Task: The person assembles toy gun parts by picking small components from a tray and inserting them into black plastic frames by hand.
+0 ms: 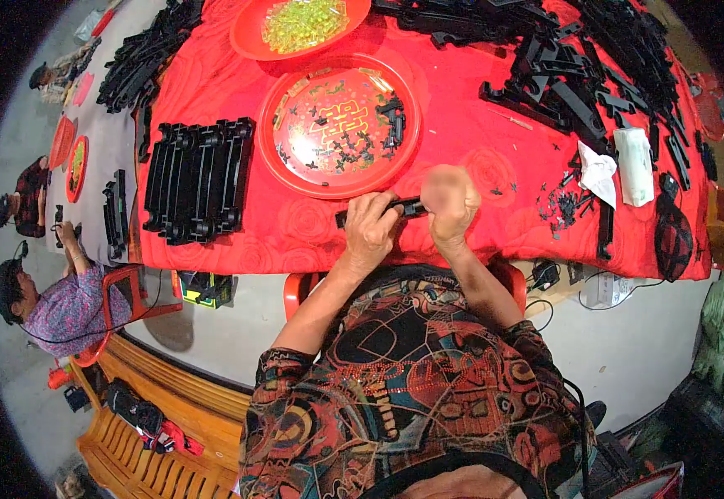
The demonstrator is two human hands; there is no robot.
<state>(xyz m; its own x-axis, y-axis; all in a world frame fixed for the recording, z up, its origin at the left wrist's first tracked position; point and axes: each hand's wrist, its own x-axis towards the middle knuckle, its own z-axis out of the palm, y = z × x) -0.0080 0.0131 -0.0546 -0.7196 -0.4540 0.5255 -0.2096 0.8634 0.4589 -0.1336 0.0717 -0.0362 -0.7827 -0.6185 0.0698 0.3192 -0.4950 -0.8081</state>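
Note:
My left hand (370, 226) is closed around a black plastic bar-shaped part (410, 207) at the front of the red-covered table. My right hand (449, 204) is curled into a fist at the right end of that part. A blurred patch covers the upper side of this fist, so anything inside it is hidden. Just beyond both hands lies a round red tray (416, 141) with a pale patterned bottom. Small black cross-shaped pieces (354, 151) are scattered in it, with several black blocks (392, 121) along its right side.
Black bar parts (198, 179) stand in a row at left. More black parts (557, 83) are heaped far right, near a white roll (633, 166) and crumpled tissue (597, 172). A red bowl (250, 37) holds yellow-green pieces (305, 25). Another person (67, 299) sits at left.

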